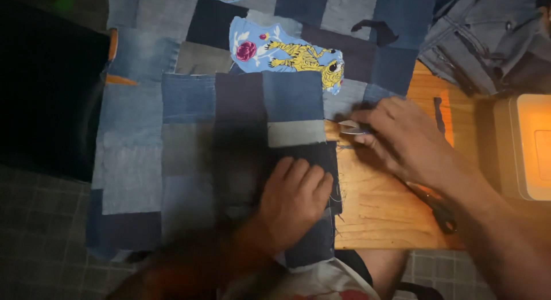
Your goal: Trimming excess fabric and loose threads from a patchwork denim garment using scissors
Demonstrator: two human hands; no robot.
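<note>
A patchwork of blue denim squares lies spread over a wooden table. My left hand rests flat, fingers together, on a dark navy patch at the patchwork's right edge. My right hand is at that same edge, pinching a small pale tool between thumb and fingers; what the tool is I cannot tell. A light blue appliqué with a yellow tiger and a pink rose sits on the denim just beyond my hands.
A heap of grey denim garments lies at the back right. An orange-lit box-shaped device stands at the right edge. Dark scissors lie on the wood under my right forearm. Tiled floor shows at the left and below.
</note>
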